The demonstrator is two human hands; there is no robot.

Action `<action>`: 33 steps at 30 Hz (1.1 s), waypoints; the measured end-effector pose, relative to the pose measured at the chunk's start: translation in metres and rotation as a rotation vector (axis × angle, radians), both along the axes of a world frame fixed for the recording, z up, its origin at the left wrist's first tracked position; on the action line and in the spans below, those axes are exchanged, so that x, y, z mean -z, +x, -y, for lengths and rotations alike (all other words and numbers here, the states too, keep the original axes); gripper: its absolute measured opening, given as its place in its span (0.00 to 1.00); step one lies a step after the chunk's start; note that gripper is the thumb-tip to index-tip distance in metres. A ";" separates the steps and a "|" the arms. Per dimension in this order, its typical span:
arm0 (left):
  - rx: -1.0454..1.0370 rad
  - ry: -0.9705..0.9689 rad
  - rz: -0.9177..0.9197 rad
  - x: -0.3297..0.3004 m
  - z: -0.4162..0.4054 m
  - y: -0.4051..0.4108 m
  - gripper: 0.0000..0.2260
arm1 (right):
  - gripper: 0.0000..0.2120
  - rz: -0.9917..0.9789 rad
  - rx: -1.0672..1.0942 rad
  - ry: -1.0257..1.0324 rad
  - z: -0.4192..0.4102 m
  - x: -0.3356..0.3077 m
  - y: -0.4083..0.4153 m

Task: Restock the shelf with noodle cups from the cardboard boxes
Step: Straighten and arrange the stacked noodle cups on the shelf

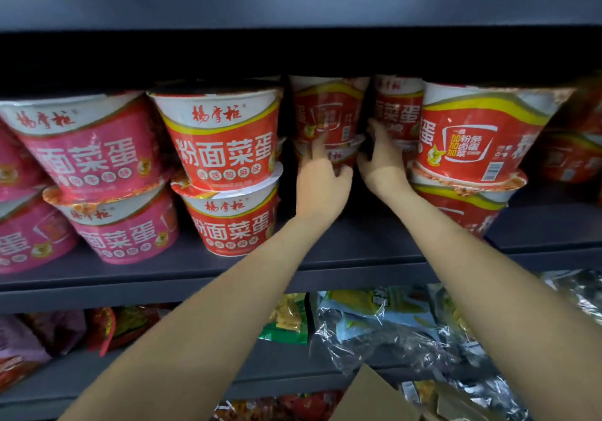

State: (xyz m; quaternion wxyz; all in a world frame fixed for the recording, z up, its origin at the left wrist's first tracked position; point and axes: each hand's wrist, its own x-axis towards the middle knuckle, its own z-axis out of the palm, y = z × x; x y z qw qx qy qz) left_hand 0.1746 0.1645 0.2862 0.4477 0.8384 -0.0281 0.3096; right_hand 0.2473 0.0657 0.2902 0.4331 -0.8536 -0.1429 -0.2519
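Observation:
Red noodle cups stand two high on the dark shelf [358,254]. My left hand [321,189] reaches deep into the shelf and curls around the lower cup [342,153] of a rear red stack, its index finger up against the upper cup [329,108]. My right hand [382,163] lies in the dark gap beside it, fingers spread against a second rear red stack [395,111]. A front red stack [224,147] stands left of my hands and another [472,137] stands to the right. A cardboard box corner [374,398] shows at the bottom.
Pink noodle cups [94,153] fill the shelf's left end. The shelf board above [293,7] hangs low over the cups. Snack bags [384,319] crowd the shelf below. More red cups [573,153] sit blurred at the far right.

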 end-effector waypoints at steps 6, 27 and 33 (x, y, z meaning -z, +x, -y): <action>-0.198 -0.046 -0.080 -0.004 -0.002 0.071 0.33 | 0.28 -0.061 -0.165 -0.034 -0.004 0.003 0.029; 0.070 -0.046 0.144 0.035 -0.001 0.046 0.34 | 0.29 0.068 -0.121 0.080 -0.018 0.000 0.016; -0.311 0.272 -0.082 0.008 -0.008 0.078 0.33 | 0.31 0.093 0.019 -0.069 -0.015 0.014 0.016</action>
